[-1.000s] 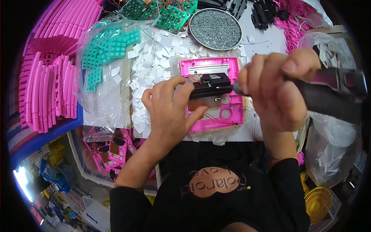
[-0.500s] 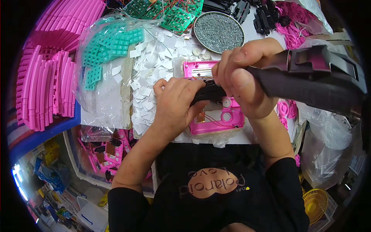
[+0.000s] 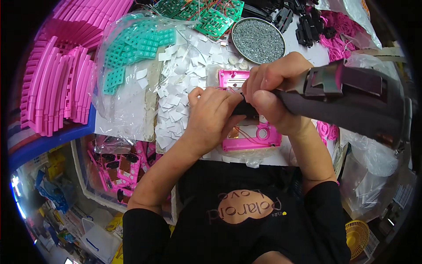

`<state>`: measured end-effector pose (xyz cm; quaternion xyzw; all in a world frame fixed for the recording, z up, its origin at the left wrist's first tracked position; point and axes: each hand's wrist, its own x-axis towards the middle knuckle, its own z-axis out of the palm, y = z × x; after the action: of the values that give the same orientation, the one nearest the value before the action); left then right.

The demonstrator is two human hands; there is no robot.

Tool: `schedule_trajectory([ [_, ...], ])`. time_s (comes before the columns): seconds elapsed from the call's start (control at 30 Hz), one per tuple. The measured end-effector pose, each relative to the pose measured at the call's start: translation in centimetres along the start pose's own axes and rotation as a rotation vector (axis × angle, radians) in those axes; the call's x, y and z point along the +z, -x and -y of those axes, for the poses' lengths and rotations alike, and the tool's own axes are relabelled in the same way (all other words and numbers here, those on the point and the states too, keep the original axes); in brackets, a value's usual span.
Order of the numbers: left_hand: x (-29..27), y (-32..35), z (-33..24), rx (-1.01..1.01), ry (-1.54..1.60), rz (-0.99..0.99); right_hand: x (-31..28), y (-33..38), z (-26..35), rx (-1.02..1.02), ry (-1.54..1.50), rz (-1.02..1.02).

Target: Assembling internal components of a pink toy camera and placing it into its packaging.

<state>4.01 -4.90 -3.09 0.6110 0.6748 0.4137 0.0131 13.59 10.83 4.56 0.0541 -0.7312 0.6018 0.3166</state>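
Note:
A pink plastic housing (image 3: 248, 144) with thin wires lies in front of me, a round opening in its near part. My left hand (image 3: 212, 113) is closed on a black plastic part (image 3: 245, 109) that lies across the middle of the housing. Wrapped in my right hand (image 3: 281, 90) is a long, thick black tool (image 3: 347, 94), shaped like an electric screwdriver, its body stretching toward the right. My right fingers are over the housing, beside the black part. The working tip of the tool is hidden by my hand.
White paper squares (image 3: 176, 101) lie left of the housing, with teal keypads (image 3: 145, 46) beyond. A round tray of screws (image 3: 258, 40) stands behind my right hand. Green circuit boards (image 3: 215, 22), black parts (image 3: 307, 28), pink coils (image 3: 336, 46) and stacked pink pieces (image 3: 57, 88) surround it.
The view has shifted slightly, so the table things sit further right. My left hand still grips the black part; the tool in my right hand looks slightly lower and tilted differently.

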Motion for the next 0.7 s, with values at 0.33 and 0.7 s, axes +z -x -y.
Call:
schedule_trajectory([
  [0.33,-0.4,-0.8,0.9,-0.098,0.069,0.004,-5.3,3.9,0.2,0.326,0.75,0.404],
  [0.7,1.1,0.4,-0.4,-0.237,0.13,-0.134,-7.5,-1.3,-2.0,0.807,0.508,0.412],
])
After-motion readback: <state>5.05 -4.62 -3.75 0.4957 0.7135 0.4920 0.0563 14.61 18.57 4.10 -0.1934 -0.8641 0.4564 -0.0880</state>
